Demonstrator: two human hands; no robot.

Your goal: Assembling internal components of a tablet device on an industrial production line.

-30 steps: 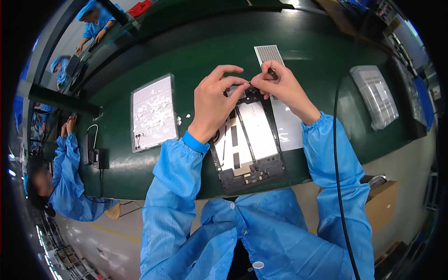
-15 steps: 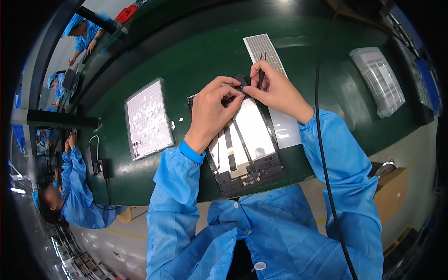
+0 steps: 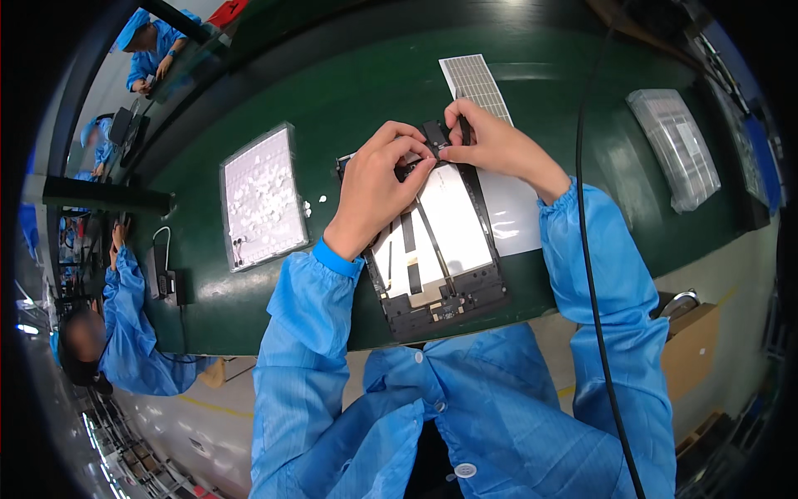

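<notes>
An opened tablet-like device (image 3: 453, 220), with a bright silver panel and black ends, lies on the green bench in front of me. Over its far left part is my left hand (image 3: 378, 179), thumb and forefinger pinched together at the far black end; what they grip is too small to make out. Dark tweezers (image 3: 465, 127) are tucked in the fingers of my right hand (image 3: 497, 150), whose thumb and fingertips touch a black part (image 3: 435, 137) at that same end. The two hands' fingertips almost meet, hiding some of that end.
To the left lies a clear-wrapped tray (image 3: 264, 200) with many small white pieces; a few loose bits sit beside it. A sheet of labels (image 3: 475, 79) lies beyond my right hand. Wrapped trays (image 3: 675, 150) rest at far right. A black cable (image 3: 587, 249) hangs across my right sleeve.
My right hand's fingertips have shifted slightly, and the tweezers' points show less above them. The left hand stays pinched at the device's far end. The whole view has shifted a little.
</notes>
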